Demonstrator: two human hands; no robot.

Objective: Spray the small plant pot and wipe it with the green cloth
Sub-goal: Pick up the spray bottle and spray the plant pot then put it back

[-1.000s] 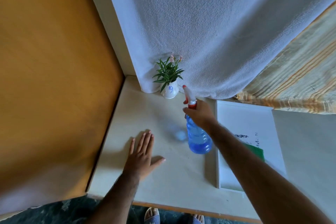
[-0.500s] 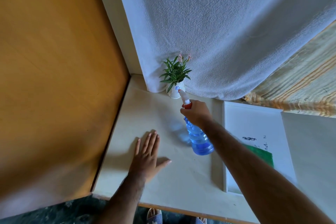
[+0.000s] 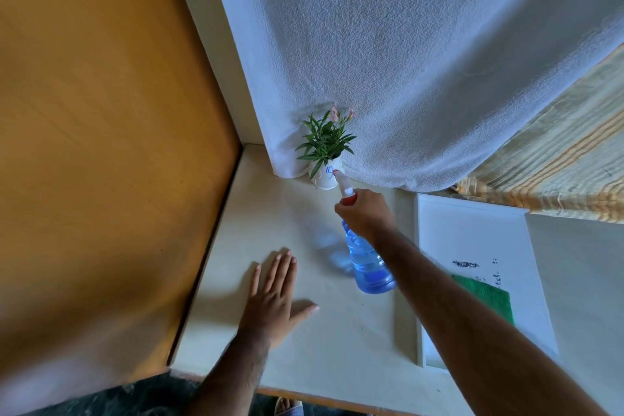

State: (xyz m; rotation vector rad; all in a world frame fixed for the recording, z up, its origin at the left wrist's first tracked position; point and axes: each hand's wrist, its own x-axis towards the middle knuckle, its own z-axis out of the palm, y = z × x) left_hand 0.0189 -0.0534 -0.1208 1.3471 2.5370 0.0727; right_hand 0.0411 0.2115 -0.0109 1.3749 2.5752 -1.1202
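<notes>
A small white plant pot [image 3: 323, 178] with green leaves and pink buds stands at the back of the table against a white cloth. My right hand [image 3: 366, 214] grips the neck of a blue spray bottle [image 3: 368, 262], held tilted above the table. Its white nozzle tip sits right at the pot's front. My left hand [image 3: 273, 300] lies flat on the table, fingers spread, holding nothing. A green cloth [image 3: 486, 297] lies on a white tray at the right, partly hidden by my right forearm.
The white tray [image 3: 472, 230] sits on the cream table [image 3: 337, 348] to the right. An orange-brown panel [image 3: 101, 145] walls the left side. A white hanging cloth [image 3: 405, 61] and a striped fabric [image 3: 557, 162] close the back. The table's front edge runs below my arms.
My right hand has carried the bottle forward, so its nozzle went from short of the pot to right at it. My left hand stayed flat on the table.
</notes>
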